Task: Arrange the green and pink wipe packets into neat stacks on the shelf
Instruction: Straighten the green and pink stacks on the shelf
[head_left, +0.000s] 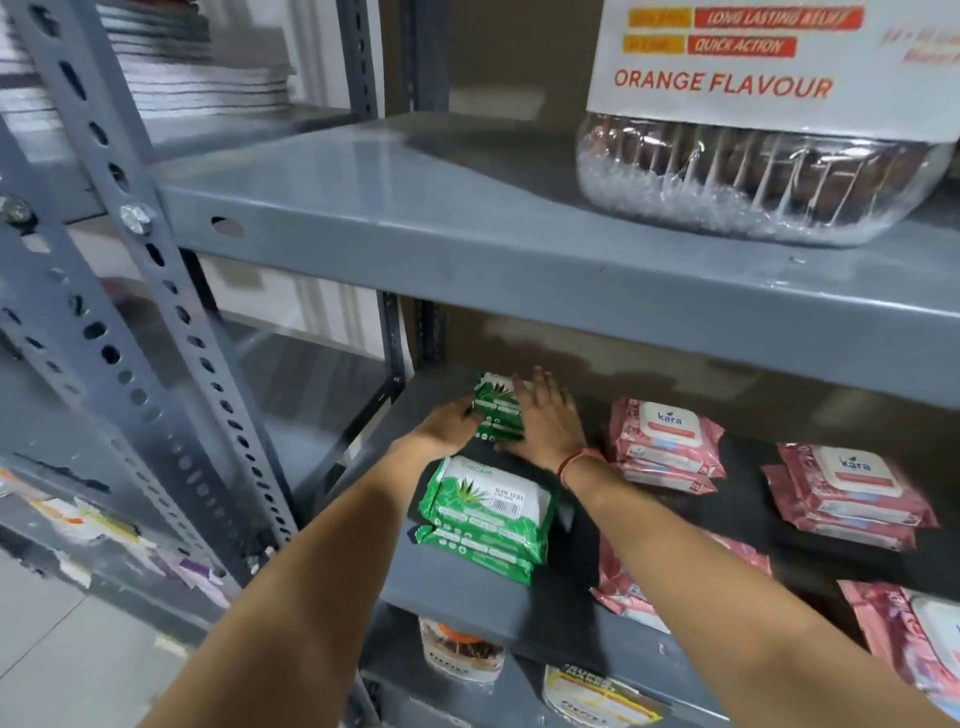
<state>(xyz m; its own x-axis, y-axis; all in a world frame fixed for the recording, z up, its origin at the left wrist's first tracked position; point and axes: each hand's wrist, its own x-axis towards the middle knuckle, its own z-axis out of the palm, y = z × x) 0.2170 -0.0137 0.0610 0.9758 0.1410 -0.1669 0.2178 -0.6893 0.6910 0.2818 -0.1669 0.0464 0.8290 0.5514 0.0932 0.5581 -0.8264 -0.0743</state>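
Note:
At the back left of the grey shelf (498, 597) stands a small stack of green wipe packets (497, 410). My left hand (451, 428) presses against its left side and my right hand (545, 421) lies flat along its right side, so both hands clasp the stack. A second green stack (485, 512) sits nearer the front edge, under my forearms. Pink packets lie to the right: one stack (667, 447) at the back, another stack (852, 493) further right, and loose ones at the front (685, 577) and far right (914, 634).
The shelf above (519, 249) overhangs closely and carries a clear plastic jar (753, 187) labelled orange flavour. A perforated grey upright (171, 332) stands at the left. Jars (460, 652) sit on the shelf below.

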